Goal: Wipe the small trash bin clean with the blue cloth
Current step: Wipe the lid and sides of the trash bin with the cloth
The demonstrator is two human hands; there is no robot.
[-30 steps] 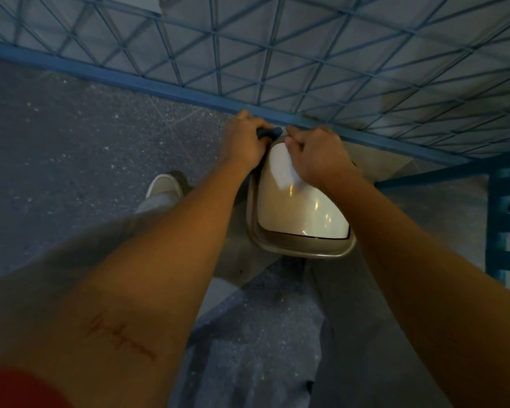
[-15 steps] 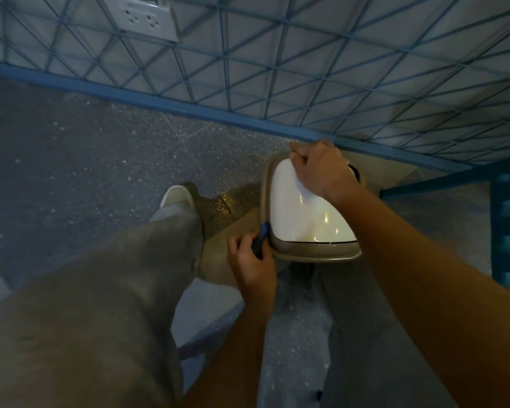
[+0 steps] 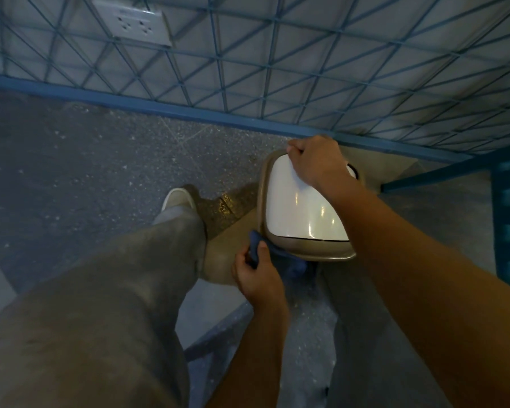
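On the speckled grey floor, the small beige trash bin with a glossy white lid stands. The left hand pinches the crumpled blue cloth against its near rim; the right hand grips the far edge.

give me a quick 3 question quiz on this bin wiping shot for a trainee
1. Which hand holds the blue cloth?
2. True or false: the right hand rests at the far end of the small trash bin, over its white lid.
3. Multiple choice: the cloth touches the bin at A) the lid's middle, B) the near left rim corner, C) the far rim.

Key:
1. The left hand.
2. True.
3. B.
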